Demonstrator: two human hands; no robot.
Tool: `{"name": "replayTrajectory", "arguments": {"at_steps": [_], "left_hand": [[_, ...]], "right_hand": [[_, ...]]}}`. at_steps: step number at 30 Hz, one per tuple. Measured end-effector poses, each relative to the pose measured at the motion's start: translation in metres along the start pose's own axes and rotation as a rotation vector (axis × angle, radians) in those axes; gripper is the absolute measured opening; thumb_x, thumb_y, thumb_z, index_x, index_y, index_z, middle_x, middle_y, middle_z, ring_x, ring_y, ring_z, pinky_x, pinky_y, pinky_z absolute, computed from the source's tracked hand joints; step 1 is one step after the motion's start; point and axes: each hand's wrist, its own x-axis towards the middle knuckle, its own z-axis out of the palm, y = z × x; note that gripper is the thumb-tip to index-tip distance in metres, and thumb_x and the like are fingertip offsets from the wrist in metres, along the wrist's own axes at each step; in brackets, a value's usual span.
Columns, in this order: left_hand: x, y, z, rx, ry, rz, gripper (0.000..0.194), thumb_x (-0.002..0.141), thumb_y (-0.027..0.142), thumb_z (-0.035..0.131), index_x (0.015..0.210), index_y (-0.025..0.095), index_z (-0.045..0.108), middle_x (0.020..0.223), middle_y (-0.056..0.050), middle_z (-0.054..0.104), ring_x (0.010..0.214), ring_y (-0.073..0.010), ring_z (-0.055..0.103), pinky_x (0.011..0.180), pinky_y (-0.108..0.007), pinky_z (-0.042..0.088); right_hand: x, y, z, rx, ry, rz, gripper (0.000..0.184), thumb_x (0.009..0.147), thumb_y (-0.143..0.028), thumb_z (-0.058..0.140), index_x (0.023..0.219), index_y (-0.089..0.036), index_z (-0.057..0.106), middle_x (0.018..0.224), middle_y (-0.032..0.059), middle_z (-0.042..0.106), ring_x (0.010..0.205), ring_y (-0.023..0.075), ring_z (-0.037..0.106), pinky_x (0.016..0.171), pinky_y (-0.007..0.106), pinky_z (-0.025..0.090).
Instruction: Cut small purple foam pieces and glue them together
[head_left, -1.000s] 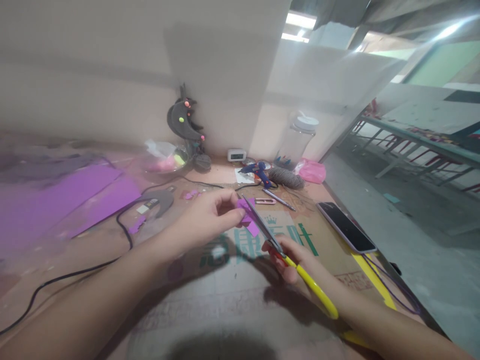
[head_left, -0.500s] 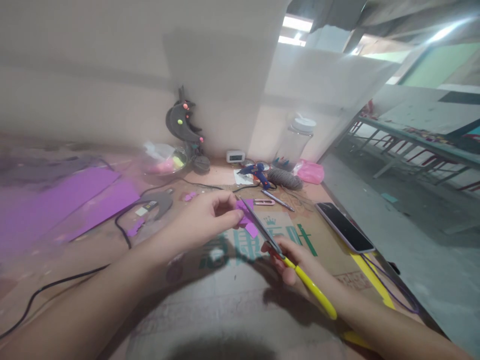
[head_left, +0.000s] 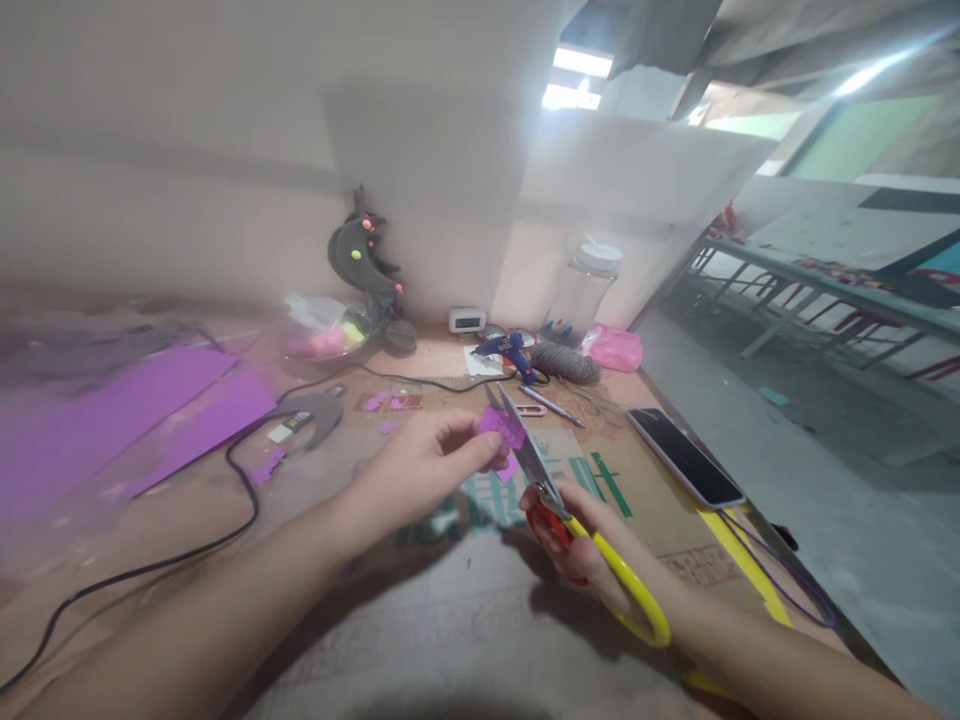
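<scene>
My left hand (head_left: 424, 462) pinches a small purple foam piece (head_left: 501, 428) above the cardboard-covered table (head_left: 450, 620). My right hand (head_left: 581, 540) grips yellow-and-red handled scissors (head_left: 570, 520). The scissor blades stand apart, with the purple piece between them. A small purple scrap hangs just below the piece.
Large purple foam sheets (head_left: 112, 410) lie at the left. A black cable (head_left: 225, 470) crosses the table. At the back are a dark crescent craft (head_left: 358, 255), a blue glue gun (head_left: 510, 352), a plastic jar (head_left: 581, 295), a pink bag (head_left: 616, 348). A phone (head_left: 684, 455) lies at the right edge.
The scissor blades, nearly together before, now stand apart around the purple piece. Both hands have shifted slightly down and right in view.
</scene>
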Motion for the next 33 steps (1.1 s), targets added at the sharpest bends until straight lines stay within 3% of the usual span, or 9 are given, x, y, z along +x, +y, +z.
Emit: {"name": "replayTrajectory", "arguments": {"at_steps": [4, 10, 27, 33], "left_hand": [[0.0016, -0.003, 0.0049, -0.059, 0.0, -0.003, 0.023, 0.09, 0.036, 0.061, 0.082, 0.017, 0.071, 0.083, -0.004, 0.077, 0.08, -0.0174, 0.071, 0.075, -0.027, 0.054], [0.0021, -0.0014, 0.0043, -0.053, 0.004, -0.012, 0.023, 0.089, 0.035, 0.061, 0.079, 0.017, 0.07, 0.082, -0.004, 0.077, 0.08, -0.0176, 0.072, 0.075, -0.027, 0.056], [0.0024, -0.0051, 0.0035, -0.048, -0.007, 0.005, 0.026, 0.091, 0.04, 0.061, 0.086, 0.016, 0.072, 0.084, -0.005, 0.077, 0.081, -0.0187, 0.071, 0.075, -0.029, 0.054], [0.0006, -0.0018, 0.0008, -0.057, 0.057, 0.019, 0.028, 0.092, 0.041, 0.059, 0.088, 0.015, 0.071, 0.085, -0.006, 0.076, 0.083, -0.0188, 0.07, 0.077, -0.029, 0.053]], "right_hand": [[0.001, 0.0011, 0.0008, 0.042, -0.023, -0.01, 0.066, 0.078, -0.079, 0.06, 0.108, -0.021, 0.05, 0.076, -0.0048, 0.039, 0.055, 0.0062, 0.025, 0.044, 0.018, 0.024], [0.0011, 0.003, -0.0014, -0.05, 0.01, 0.013, 0.075, 0.073, -0.085, 0.056, 0.108, -0.019, 0.052, 0.075, -0.0038, 0.038, 0.056, 0.0076, 0.027, 0.044, 0.018, 0.024], [0.0006, -0.003, 0.0031, 0.041, 0.023, 0.055, 0.073, 0.071, -0.083, 0.063, 0.106, -0.02, 0.051, 0.073, -0.0057, 0.038, 0.053, 0.0053, 0.022, 0.043, 0.018, 0.022], [0.0001, -0.0043, 0.0004, -0.019, 0.012, 0.048, 0.074, 0.073, -0.084, 0.059, 0.109, -0.02, 0.05, 0.074, -0.005, 0.038, 0.056, 0.0067, 0.025, 0.045, 0.019, 0.022]]}}
